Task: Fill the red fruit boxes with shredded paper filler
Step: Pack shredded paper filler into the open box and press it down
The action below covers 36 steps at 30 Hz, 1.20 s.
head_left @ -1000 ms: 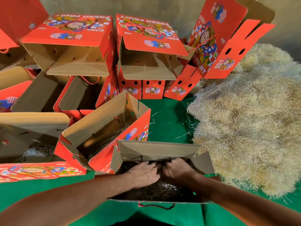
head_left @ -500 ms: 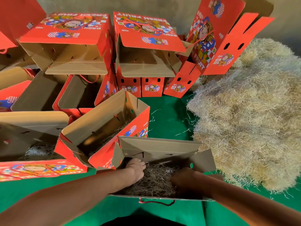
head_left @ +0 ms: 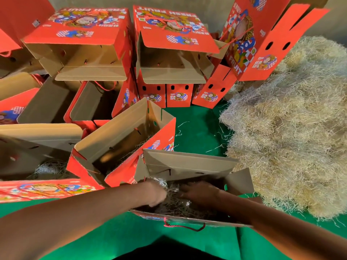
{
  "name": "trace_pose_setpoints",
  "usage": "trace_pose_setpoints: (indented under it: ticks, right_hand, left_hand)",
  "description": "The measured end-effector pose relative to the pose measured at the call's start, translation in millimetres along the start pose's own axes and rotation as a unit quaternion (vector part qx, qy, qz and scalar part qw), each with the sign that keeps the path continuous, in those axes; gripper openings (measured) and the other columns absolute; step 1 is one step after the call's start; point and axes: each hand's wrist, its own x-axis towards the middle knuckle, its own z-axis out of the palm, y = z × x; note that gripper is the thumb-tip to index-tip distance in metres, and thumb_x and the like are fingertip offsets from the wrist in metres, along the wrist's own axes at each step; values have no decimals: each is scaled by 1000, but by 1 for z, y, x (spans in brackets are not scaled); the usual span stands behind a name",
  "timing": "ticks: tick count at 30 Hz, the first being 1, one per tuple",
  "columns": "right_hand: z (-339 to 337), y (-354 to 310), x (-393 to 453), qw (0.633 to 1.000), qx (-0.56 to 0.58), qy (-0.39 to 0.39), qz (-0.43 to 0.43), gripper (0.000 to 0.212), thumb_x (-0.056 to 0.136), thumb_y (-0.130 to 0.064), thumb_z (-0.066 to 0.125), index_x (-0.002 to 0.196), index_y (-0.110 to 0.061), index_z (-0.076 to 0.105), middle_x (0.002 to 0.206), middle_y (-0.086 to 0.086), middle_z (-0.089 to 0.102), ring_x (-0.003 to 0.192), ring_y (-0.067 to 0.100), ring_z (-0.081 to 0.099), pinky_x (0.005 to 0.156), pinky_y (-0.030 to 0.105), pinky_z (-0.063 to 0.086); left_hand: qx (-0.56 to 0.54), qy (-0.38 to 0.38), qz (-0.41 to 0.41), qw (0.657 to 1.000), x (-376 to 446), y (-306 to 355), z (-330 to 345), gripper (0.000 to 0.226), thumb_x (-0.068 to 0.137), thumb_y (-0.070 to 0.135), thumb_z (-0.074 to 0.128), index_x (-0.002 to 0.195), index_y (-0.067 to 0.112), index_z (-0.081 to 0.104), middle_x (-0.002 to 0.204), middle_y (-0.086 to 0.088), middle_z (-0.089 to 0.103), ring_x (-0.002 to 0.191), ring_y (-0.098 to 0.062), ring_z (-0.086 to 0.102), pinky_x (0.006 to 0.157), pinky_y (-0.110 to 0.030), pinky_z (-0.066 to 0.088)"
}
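Note:
The nearest red fruit box (head_left: pixel 187 166) stands open in front of me on the green surface, with a red cord handle on its near wall. Shredded paper filler (head_left: pixel 180 209) lies inside it. Both my hands are down in this box. My left hand (head_left: pixel 157 194) is blurred, its fingers bent down into the filler on the left side; a grip does not show. My right hand (head_left: pixel 199 193) lies flat on the filler, fingers stretched toward the left hand. A big pale pile of shredded paper (head_left: pixel 291 137) lies to the right.
A tilted open box (head_left: pixel 120 139) with a little filler leans against the near box's left corner. Another box (head_left: pixel 48 169) at the left holds filler. Several empty red boxes (head_left: pixel 84 30) are stacked along the back. Bare green surface (head_left: pixel 199 128) shows between boxes and pile.
My hands spread apart inside the box half a second ago and have now come back toward its middle. The right hand moved up and left onto the filler.

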Motion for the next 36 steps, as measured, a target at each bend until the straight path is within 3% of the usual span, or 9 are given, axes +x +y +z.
trace_pose_setpoints:
  ticks: [6, 11, 15, 19, 21, 25, 28, 32, 36]
  right_hand:
    - [-3, 2, -6, 988, -1, -113, 107, 23, 99, -13, 52, 116, -8, 67, 121, 15, 68, 113, 36, 64, 92, 48, 55]
    - [-30, 18, -20, 997, 27, 31, 68, 37, 105, -38, 37, 131, -19, 55, 121, 12, 66, 102, 32, 67, 79, 43, 56]
    - [-66, 26, -39, 973, 111, 178, 96, 33, 100, -42, 43, 115, -22, 64, 112, 2, 68, 99, 25, 67, 79, 41, 55]
    - [-99, 44, -78, 890, 266, 344, 137, 33, 98, -51, 47, 94, -28, 71, 82, -14, 70, 69, 3, 62, 61, 19, 49]
    - [-109, 57, -98, 831, 345, 412, 143, 35, 99, -51, 51, 82, -26, 69, 64, -11, 64, 56, 8, 60, 47, 18, 41]
    - [-105, 101, -120, 742, 384, 502, 223, 34, 100, -45, 57, 73, -27, 65, 59, -11, 63, 47, 6, 59, 47, 16, 39]
    - [-78, 154, -124, 790, 228, 414, 391, 17, 97, -41, 61, 97, -26, 69, 85, -15, 71, 69, 8, 68, 60, 19, 49]
    - [-25, 194, -119, 838, 177, 162, 490, 57, 94, -37, 66, 145, -22, 45, 138, 5, 55, 117, 24, 60, 92, 43, 56]
    - [16, 197, -105, 839, 220, 93, 488, 76, 89, -31, 72, 153, -22, 31, 153, 10, 39, 133, 31, 48, 100, 50, 51]
  left_hand:
    - [-58, -68, 5, 996, -5, 5, 12, 25, 97, -2, 54, 119, -9, 63, 121, -23, 67, 95, -28, 63, 97, -43, 49]
    - [-205, 43, 34, 977, -22, -4, -28, 34, 97, 4, 53, 130, 7, 61, 111, -14, 67, 96, -32, 64, 86, -37, 52]
    - [-255, 165, 48, 952, -43, -23, -66, 10, 98, 17, 52, 88, 17, 55, 97, -13, 68, 86, -34, 65, 74, -42, 53]
    - [-326, 235, 89, 912, -64, -39, -82, 13, 96, 26, 57, 83, 25, 56, 83, 0, 65, 75, -22, 62, 68, -36, 50]
    - [-373, 267, 122, 880, -73, -42, -90, 5, 96, 29, 60, 96, 28, 65, 85, 12, 67, 76, -6, 64, 73, -29, 52]
    - [-507, 315, 173, 784, -79, -40, -105, 20, 99, 25, 60, 118, 26, 66, 97, 9, 74, 84, -8, 72, 85, -37, 59]
    - [-417, 428, 181, 781, -76, -34, -116, 17, 96, 38, 64, 112, 45, 62, 110, 26, 65, 94, 2, 65, 82, -28, 55]
    - [-151, 515, 153, 830, -58, -21, -127, 35, 96, 43, 56, 130, 49, 46, 153, 25, 25, 144, 2, 16, 119, -29, 13]
    - [-222, 477, 144, 838, -48, -17, -129, 39, 101, 32, 53, 136, 49, 44, 143, 28, 38, 131, 6, 36, 117, -28, 28]
